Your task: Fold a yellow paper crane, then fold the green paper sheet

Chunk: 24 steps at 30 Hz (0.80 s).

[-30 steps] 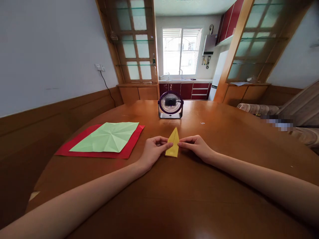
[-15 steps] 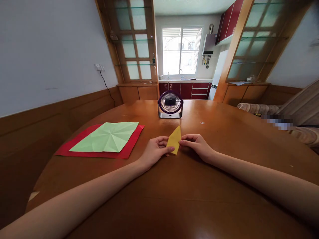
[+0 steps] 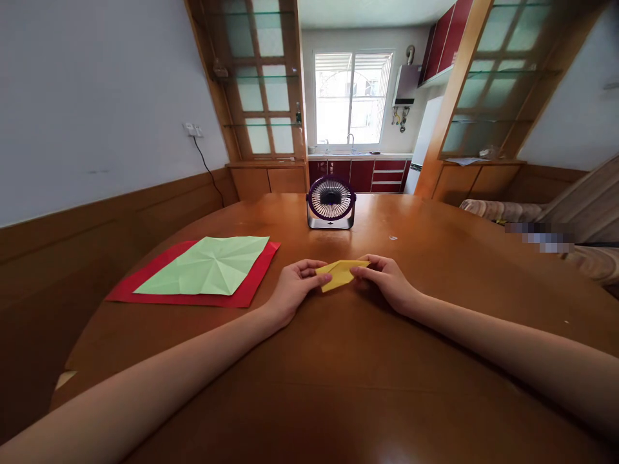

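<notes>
A small folded piece of yellow paper (image 3: 340, 273) is held between both hands, above the middle of the brown table (image 3: 338, 361). My left hand (image 3: 294, 290) pinches its left end, thumb on top and fingers behind. At the opposite, pointed end, my right hand (image 3: 387, 280) grips it between thumb and fingers. The paper lies crosswise, its tip toward the right hand. To the left, a creased light green sheet (image 3: 207, 265) rests on a larger red sheet (image 3: 244, 293).
A small dark purple desk fan (image 3: 331, 200) stands beyond the hands. Right of it lies a tiny whitish scrap (image 3: 393, 238). A black cord (image 3: 207, 167) hangs from the wall socket at left. A striped sofa (image 3: 503, 211) borders the table on the right.
The yellow paper has turned clockwise from upright to crosswise, its point now facing right. Both hands still hold it, with the right hand's grip shifted to the pointed end. The sheets have stayed put.
</notes>
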Available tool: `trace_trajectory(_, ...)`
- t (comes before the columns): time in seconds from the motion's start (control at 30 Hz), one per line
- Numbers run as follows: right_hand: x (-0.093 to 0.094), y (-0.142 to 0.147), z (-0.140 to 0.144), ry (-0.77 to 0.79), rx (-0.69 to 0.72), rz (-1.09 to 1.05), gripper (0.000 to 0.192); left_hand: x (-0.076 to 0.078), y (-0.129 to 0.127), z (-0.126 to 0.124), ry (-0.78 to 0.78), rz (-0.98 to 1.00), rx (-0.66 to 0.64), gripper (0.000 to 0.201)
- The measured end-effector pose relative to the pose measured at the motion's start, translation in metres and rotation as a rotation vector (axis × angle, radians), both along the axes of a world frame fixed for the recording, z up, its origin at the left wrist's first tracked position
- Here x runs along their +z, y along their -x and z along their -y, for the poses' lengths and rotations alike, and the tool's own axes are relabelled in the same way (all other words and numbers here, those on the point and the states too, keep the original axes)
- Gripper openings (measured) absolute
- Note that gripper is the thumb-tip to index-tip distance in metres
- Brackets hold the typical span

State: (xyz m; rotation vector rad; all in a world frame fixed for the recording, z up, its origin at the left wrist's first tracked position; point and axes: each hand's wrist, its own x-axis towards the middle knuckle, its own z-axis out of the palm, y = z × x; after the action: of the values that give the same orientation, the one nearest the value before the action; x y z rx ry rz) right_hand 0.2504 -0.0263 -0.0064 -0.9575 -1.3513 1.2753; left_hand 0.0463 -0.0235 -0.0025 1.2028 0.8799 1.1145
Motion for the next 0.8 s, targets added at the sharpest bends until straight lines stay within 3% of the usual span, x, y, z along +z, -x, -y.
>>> trace_trajectory(0.27, 0.002, 0.001, 0.002, -0.052, 0.003, 0.141, 0.03, 0.002, 0.002, -0.001, 0.098, 0.147, 0.02, 0.043)
trace_trajectory(0.5, 0.008, -0.005, -0.003, -0.134, 0.051, 0.293, 0.036, 0.001, 0.007, -0.008, 0.08, 0.055, 0.062, 0.04)
trace_trajectory(0.8, 0.0, -0.009, -0.009, -0.211, 0.054, 0.455, 0.039, -0.001, 0.009, -0.011, 0.094, 0.041, 0.019, 0.038)
